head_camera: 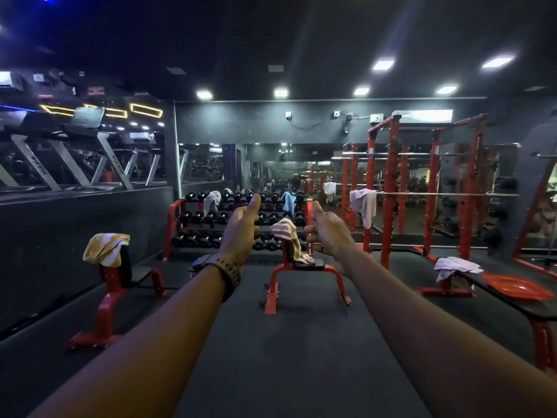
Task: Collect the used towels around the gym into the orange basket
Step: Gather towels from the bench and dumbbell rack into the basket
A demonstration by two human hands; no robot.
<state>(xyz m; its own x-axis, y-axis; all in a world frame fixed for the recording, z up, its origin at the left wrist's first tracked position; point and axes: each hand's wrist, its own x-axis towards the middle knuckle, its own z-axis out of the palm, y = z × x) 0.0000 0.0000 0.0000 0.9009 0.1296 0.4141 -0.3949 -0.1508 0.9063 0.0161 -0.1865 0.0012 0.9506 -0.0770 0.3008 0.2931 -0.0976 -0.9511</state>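
**Thumbs up across the gym floor**

Towels everywhere, and both arms are stretched out front! The left hand [241, 226] and right hand [327, 229] each show a grip curled closed with the thumb raised, holding nothing. The orange basket [517, 286] sits on the right tabletop [506, 300], shallow and ribbed, its far edge cut off by the tabletop's slope. Beside it lies a crumpled white towel [456, 265]. A yellow striped towel [105, 248] drapes the left bench [116, 285]; a pink striped towel [289, 236] hangs on the middle bench [304, 274], partly behind the hands. A pale towel [364, 203] hangs from the red rack [388, 188]; a blue towel [290, 202] and grey towel [211, 200] sit among the dumbbells [199, 238]. Treadmill lettering is too blurred to read.
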